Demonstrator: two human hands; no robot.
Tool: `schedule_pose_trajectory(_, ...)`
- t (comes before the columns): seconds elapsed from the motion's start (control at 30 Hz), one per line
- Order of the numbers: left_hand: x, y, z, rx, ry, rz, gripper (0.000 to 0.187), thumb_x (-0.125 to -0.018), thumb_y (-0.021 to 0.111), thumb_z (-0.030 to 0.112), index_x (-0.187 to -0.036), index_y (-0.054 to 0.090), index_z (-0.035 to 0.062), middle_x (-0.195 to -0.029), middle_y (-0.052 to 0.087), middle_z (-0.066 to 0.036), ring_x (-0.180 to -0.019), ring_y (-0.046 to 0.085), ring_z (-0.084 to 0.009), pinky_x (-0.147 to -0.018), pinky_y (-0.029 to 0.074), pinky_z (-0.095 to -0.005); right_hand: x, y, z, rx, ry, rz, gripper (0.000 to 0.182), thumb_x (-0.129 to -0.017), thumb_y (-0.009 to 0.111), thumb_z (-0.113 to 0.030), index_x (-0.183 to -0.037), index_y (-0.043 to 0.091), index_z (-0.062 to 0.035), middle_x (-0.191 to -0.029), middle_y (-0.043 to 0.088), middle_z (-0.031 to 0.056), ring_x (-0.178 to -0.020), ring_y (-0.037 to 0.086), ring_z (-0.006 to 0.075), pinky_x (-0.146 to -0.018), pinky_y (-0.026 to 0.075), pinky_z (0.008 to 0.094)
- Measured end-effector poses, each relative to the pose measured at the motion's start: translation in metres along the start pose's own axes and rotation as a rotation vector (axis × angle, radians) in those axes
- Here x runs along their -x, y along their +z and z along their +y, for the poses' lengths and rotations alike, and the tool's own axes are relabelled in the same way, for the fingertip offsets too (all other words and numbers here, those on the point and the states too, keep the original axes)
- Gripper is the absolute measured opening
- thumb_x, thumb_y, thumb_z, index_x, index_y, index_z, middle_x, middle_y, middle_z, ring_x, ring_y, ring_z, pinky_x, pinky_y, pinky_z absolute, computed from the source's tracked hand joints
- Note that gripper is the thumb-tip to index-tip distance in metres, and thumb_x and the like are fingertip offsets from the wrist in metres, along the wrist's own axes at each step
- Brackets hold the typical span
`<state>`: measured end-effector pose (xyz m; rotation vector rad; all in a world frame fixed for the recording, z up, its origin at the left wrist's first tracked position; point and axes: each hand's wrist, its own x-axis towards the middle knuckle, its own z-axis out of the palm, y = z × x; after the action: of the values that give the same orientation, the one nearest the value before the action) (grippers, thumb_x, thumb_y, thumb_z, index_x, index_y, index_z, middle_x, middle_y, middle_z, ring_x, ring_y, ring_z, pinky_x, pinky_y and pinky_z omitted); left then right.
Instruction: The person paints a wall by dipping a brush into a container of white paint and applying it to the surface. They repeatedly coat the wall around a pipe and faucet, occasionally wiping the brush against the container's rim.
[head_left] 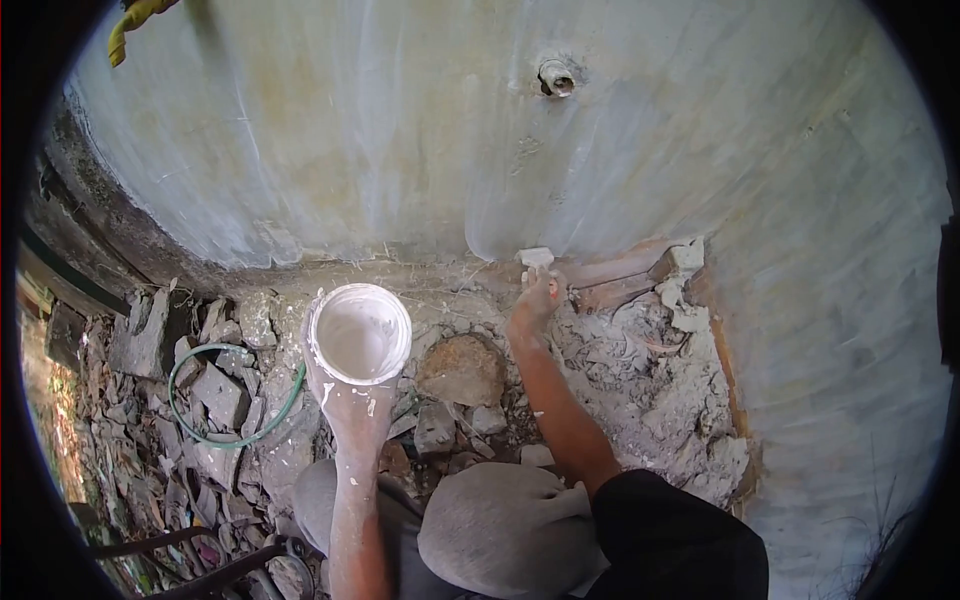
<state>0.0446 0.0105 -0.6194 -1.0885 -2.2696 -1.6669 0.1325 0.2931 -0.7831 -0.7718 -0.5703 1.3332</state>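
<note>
Pinching 1 flat brush (pixel 537 257), the right hand (pixel 536 303) holds it by the wall's (pixel 400 130) base; leftward, the left hand (pixel 345 402) clasps 1 white tub (pixel 405 335).

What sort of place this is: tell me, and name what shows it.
Probably a building site or repair spot at the foot of a wall: a streaked wall with a pipe stub, rubble strewn at its base, and a white-smeared tub in the left hand.

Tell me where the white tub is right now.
In the head view, the white tub is left of centre, held in the left hand and seen between the green loop and the brown stone.
</note>
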Motion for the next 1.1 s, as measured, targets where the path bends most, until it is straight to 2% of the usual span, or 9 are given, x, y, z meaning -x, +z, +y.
schedule_pose_trajectory(0.07, 0.000, 0.001, 0.003, 0.003, -0.051, 0.004, 0.051, -0.080, 0.081, 0.008, -0.124, 0.058, -0.0043, -0.122, 0.061, -0.019, -0.111, 0.060, -0.0321, -0.099, 0.045, -0.0421, 0.005, 0.022, -0.024, -0.100, 0.055, 0.061, 0.023, -0.099, 0.056, -0.007, -0.120, 0.048, -0.0070, -0.118, 0.061, 0.0114, -0.119, 0.061, 0.0260, -0.098, 0.049, 0.0353)
schedule_pose_trajectory(0.2, 0.002, 0.000, 0.000, -0.001, -0.056, 0.008, 0.058, -0.080, 0.081, 0.009, -0.129, 0.053, -0.0045, -0.123, 0.061, -0.019, -0.111, 0.060, -0.0313, -0.100, 0.045, -0.0411, 0.043, 0.052, -0.101, -0.184, 0.026, -0.061, 0.021, -0.100, 0.051, -0.007, -0.121, 0.048, -0.0033, -0.119, 0.062, 0.0149, -0.123, 0.061, 0.0301, -0.108, 0.046, 0.0396)
schedule_pose_trajectory(0.27, 0.007, -0.001, -0.003, -0.101, -0.095, 0.019, 0.060, -0.081, 0.081, 0.009, -0.131, 0.051, -0.0045, -0.124, 0.061, -0.019, -0.112, 0.060, -0.0306, -0.100, 0.045, -0.0404, 0.052, 0.058, -0.128, -0.210, -0.173, -0.202, 0.022, -0.101, 0.048, -0.006, -0.122, 0.048, -0.0008, -0.120, 0.062, 0.0179, -0.124, 0.061, 0.0321, -0.112, 0.046, 0.0426)
schedule_pose_trajectory(0.4, 0.008, 0.000, -0.003, -0.049, -0.066, -0.001, 0.058, -0.080, 0.082, 0.008, -0.129, 0.053, -0.0045, -0.122, 0.062, -0.019, -0.110, 0.061, -0.0298, -0.099, 0.046, -0.0396, 0.046, 0.031, -0.121, -0.236, -0.127, -0.107, 0.025, -0.101, 0.047, -0.005, -0.125, 0.046, -0.0005, -0.120, 0.062, 0.0176, -0.122, 0.062, 0.0315, -0.109, 0.049, 0.0424)
schedule_pose_trajectory(0.47, 0.008, 0.001, -0.005, -0.055, -0.058, 0.002, 0.057, -0.080, 0.082, 0.008, -0.128, 0.054, -0.0045, -0.121, 0.062, -0.018, -0.110, 0.061, -0.0296, -0.098, 0.046, -0.0395, 0.030, -0.001, -0.089, -0.194, 0.057, 0.129, 0.027, -0.101, 0.050, -0.007, -0.126, 0.045, -0.0011, -0.121, 0.061, 0.0168, -0.118, 0.064, 0.0301, -0.105, 0.052, 0.0396)
schedule_pose_trajectory(0.6, 0.012, 0.003, -0.007, -0.107, -0.054, 0.013, 0.055, -0.079, 0.082, 0.007, -0.126, 0.055, -0.0043, -0.120, 0.063, -0.018, -0.108, 0.062, -0.0294, -0.097, 0.047, -0.0394, 0.015, -0.023, -0.058, -0.151, 0.204, 0.275, 0.032, -0.099, 0.054, -0.010, -0.127, 0.044, -0.0014, -0.124, 0.059, 0.0157, -0.113, 0.064, 0.0286, -0.102, 0.053, 0.0366)
schedule_pose_trajectory(0.7, 0.014, 0.000, -0.013, -0.105, -0.075, -0.077, 0.075, -0.074, 0.085, 0.007, -0.137, 0.046, -0.0044, -0.128, 0.056, -0.021, -0.117, 0.056, -0.0354, -0.103, 0.042, -0.0456, -0.006, 0.000, -0.057, -0.115, 0.126, 0.151, 0.032, -0.097, 0.058, -0.012, -0.124, 0.044, -0.0020, -0.125, 0.058, 0.0149, -0.109, 0.064, 0.0274, -0.100, 0.054, 0.0336)
schedule_pose_trajectory(0.93, 0.006, 0.011, -0.015, -0.054, -0.124, -0.059, 0.072, -0.075, 0.084, 0.008, -0.136, 0.047, -0.0042, -0.128, 0.056, -0.020, -0.117, 0.056, -0.0349, -0.104, 0.042, -0.0452, 0.010, 0.114, -0.177, -0.265, -0.099, -0.062, 0.037, -0.100, 0.054, -0.013, -0.129, 0.039, 0.0039, -0.136, 0.054, 0.0203, -0.124, 0.059, 0.0323, -0.107, 0.050, 0.0401)
schedule_pose_trajectory(1.1, 0.005, 0.012, -0.006, 0.023, -0.165, -0.067, 0.073, -0.075, 0.083, 0.006, -0.137, 0.046, -0.0049, -0.126, 0.057, -0.020, -0.114, 0.058, -0.0348, -0.102, 0.044, -0.0436, 0.017, 0.114, -0.201, -0.381, -0.205, -0.211, 0.047, -0.102, 0.049, -0.017, -0.138, 0.033, 0.0088, -0.143, 0.049, 0.0260, -0.134, 0.051, 0.0354, -0.114, 0.044, 0.0424)
